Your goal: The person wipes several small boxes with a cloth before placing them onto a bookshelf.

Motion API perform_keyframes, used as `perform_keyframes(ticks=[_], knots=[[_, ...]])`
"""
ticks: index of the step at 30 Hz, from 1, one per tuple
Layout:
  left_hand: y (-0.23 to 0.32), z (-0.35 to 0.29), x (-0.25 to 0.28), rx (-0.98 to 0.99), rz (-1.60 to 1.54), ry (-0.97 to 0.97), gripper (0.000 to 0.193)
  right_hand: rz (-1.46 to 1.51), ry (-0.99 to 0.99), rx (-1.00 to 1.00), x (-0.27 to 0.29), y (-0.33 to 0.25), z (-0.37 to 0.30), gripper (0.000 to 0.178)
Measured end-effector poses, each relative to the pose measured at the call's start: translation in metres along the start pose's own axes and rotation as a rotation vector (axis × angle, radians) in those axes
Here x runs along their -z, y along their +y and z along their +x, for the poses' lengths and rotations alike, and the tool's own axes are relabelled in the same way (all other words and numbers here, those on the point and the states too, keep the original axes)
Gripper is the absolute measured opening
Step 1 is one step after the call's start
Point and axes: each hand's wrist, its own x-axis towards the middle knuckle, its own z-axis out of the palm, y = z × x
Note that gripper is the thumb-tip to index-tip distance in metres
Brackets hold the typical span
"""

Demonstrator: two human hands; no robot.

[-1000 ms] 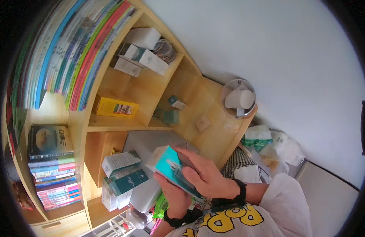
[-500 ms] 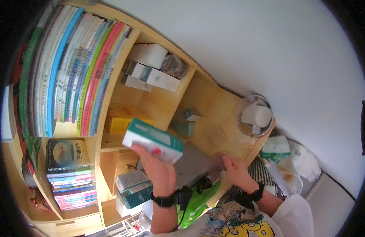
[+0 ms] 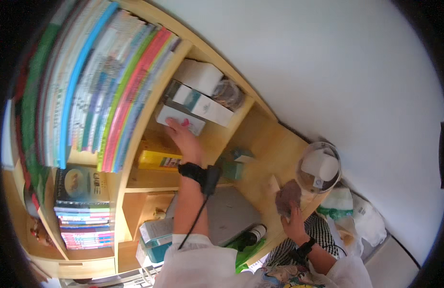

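Observation:
My left hand [image 3: 185,143] reaches into the upper cubby of the wooden shelf. Its fingers are closed on the near end of a small carton [image 3: 195,126] with a white face and a pink mark. This carton lies beside a white and green box [image 3: 215,109]. At the right, my right hand [image 3: 294,224] grips a greyish-brown cloth [image 3: 288,197] at the edge of the wooden surface. The cloth looks bunched up, and the fingertips are partly hidden in it.
Books [image 3: 119,86] stand upright at the left. A yellow box [image 3: 157,157] sits below my left wrist. Beyond the cloth is a clear round container [image 3: 341,165] with white items. Small green boxes [image 3: 233,169], a grey flat panel [image 3: 227,211] and a dark bottle [image 3: 253,235] are near the middle.
My left hand has carried the carton up and forward into the upper cubby. My right hand has shifted slightly down, and the cloth in it now shows clearly.

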Motion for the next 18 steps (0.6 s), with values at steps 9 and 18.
perform_keyframes(ticks=[9, 18], knots=[[-0.052, 0.043, -0.007, 0.321, 0.034, -0.348, 0.046, 0.085, 0.05, -0.116, 0.009, -0.025, 0.019, 0.051], [0.04, -0.038, 0.037, -0.576, 1.214, -0.64, 0.035, 0.166, 0.095, 0.095, -0.028, -0.101, 0.123, 0.063]])
